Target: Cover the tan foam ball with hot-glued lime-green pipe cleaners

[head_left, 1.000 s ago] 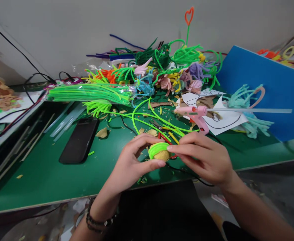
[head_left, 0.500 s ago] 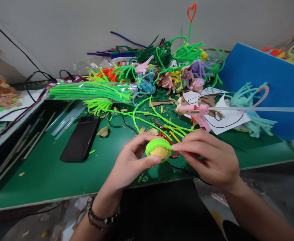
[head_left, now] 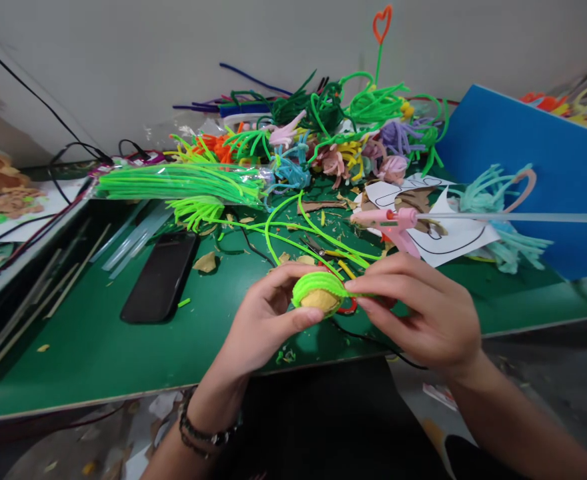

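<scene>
Between thumb and fingers, my left hand (head_left: 266,320) grips a small round piece (head_left: 321,300) of tan material with bright green pipe cleaner wound about its rim. My right hand (head_left: 418,313) pinches the end of the green pipe cleaner (head_left: 349,293) at the right side of that piece. Behind the hands, red-handled scissors (head_left: 347,307) lie on the table, partly hidden. A pink glue gun (head_left: 388,223) with a long clear glue stick rests just beyond my right hand. Loose yellow-green pipe cleaners (head_left: 318,233) curve across the table in front.
A black phone (head_left: 159,277) lies on the green table (head_left: 88,353) at left, near clear glue sticks (head_left: 136,237). Bagged green pipe cleaners (head_left: 178,183) and a heap of coloured bundles (head_left: 343,147) fill the back. A blue board (head_left: 523,147) leans at right.
My right hand has shifted slightly, and a short length of green pipe cleaner now shows in its fingertips, drawn out rightward from the rim. The round piece has tilted a little in my left hand.
</scene>
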The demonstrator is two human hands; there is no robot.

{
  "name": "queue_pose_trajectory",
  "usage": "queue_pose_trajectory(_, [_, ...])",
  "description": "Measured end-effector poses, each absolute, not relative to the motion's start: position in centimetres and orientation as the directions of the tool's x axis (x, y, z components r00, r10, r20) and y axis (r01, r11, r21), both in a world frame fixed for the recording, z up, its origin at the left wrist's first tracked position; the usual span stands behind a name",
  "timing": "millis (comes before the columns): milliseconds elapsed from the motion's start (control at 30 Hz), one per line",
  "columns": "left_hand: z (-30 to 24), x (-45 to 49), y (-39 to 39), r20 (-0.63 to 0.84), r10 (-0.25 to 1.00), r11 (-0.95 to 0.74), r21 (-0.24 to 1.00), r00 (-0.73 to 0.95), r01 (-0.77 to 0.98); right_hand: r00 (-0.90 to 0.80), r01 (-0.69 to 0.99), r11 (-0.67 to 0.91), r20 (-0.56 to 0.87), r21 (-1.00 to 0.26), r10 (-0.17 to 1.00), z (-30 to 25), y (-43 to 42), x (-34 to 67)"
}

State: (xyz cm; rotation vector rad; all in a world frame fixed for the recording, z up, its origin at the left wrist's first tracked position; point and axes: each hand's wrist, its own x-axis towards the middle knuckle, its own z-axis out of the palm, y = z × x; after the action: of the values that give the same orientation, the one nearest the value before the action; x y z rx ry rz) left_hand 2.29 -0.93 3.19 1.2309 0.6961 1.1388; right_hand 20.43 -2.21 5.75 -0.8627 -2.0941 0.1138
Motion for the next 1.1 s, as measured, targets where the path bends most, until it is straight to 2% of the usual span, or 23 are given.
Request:
queue_pose_trajectory(267, [2.8,2.3,-1.0,0.228,0.914,-0.137,0.952,0.335,-0.274,-0.404,0.488,0.793,0.711,-0.365,0.576,5.6,-2.4,20.6])
queue_pose_trajectory(600, [2.1,2.3,-1.0,0.273,0.922,-0.24,0.959,0.273,-0.148,-0.385,0.535,0.684,0.577,-0.497,0.72,6.6,-1.4,20.6])
queue_pose_trajectory(800, [2.0,2.5,-0.9,0.338,0.909,-0.313,0.94,0.246,-0.136,-0.332,0.513,0.622,0.532,-0.591,0.779,6.6,-1.5,20.2])
queue_pose_trajectory(1100, [1.6,2.4,-1.0,0.463,0.863,-0.466,0.884,0.203,-0.034,-0.295,0.499,0.578,0.501,-0.645,0.813,6.7,-1.7,19.6])
